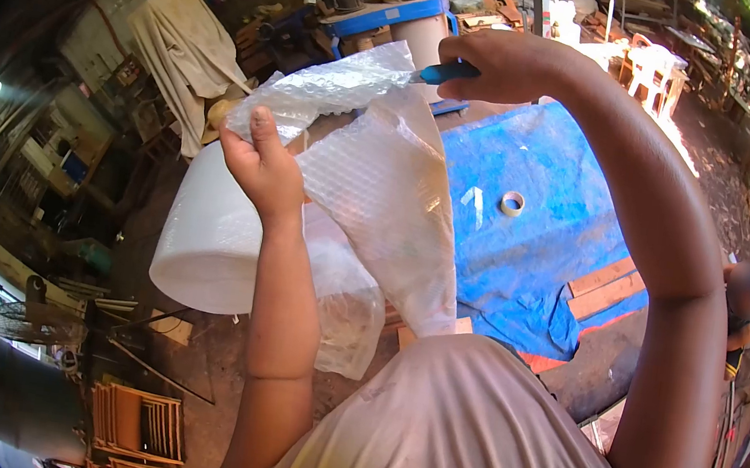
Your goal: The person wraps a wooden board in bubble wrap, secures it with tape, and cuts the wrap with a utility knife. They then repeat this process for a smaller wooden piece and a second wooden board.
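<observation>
My left hand (261,167) is closed on the edge of a bubble wrap sheet (381,187), thumb pointing up. A strip of the sheet stretches from it toward my right hand (501,66). That hand is wrapped round a blue-handled utility knife (446,72), whose tip meets the far right part of the bubble wrap. Below the strip a gap opens, and the rest of the sheet hangs down toward my lap. A large bubble wrap roll (209,236) stands behind my left forearm.
On the ground at right lies a blue tarp (524,254) with a tape roll (512,204) and wooden boards (605,288) on it. A blue-edged table (389,16) stands ahead, near a draped cloth (181,52). A fan (36,322) is at left; another person (747,302) is at far right.
</observation>
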A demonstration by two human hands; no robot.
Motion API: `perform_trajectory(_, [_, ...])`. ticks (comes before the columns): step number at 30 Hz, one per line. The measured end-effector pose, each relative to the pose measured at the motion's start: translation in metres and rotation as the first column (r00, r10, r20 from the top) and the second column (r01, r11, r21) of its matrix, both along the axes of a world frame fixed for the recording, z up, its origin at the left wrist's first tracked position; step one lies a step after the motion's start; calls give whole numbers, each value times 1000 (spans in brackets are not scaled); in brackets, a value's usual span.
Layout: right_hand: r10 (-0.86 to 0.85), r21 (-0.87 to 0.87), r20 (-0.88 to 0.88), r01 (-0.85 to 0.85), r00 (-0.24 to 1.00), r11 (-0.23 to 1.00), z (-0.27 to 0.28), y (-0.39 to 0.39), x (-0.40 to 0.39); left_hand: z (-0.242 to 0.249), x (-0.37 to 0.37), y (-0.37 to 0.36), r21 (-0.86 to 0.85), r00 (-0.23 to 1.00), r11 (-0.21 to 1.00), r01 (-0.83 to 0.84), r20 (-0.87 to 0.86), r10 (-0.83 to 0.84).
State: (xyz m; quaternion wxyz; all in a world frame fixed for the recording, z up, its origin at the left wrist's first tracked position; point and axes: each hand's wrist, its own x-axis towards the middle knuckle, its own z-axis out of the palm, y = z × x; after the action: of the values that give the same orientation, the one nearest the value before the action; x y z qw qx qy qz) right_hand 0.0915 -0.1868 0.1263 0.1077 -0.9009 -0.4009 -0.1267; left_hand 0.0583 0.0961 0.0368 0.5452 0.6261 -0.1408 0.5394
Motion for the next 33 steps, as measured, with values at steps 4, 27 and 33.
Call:
perform_trajectory(4, [37,-77,-155,-49,987,996,-9,-10,27,4,-7,-5,-37,994,994,101,-40,-103])
perform_trajectory(27, [384,862,-158,-63,910,503,-78,3,19,8,-36,-32,-107,986,986,131,-91,-141])
perform_trajectory(33, [394,824,-258,-13,882,567,-64,-1,18,9,-53,-38,-135,981,988,76,-167,-98])
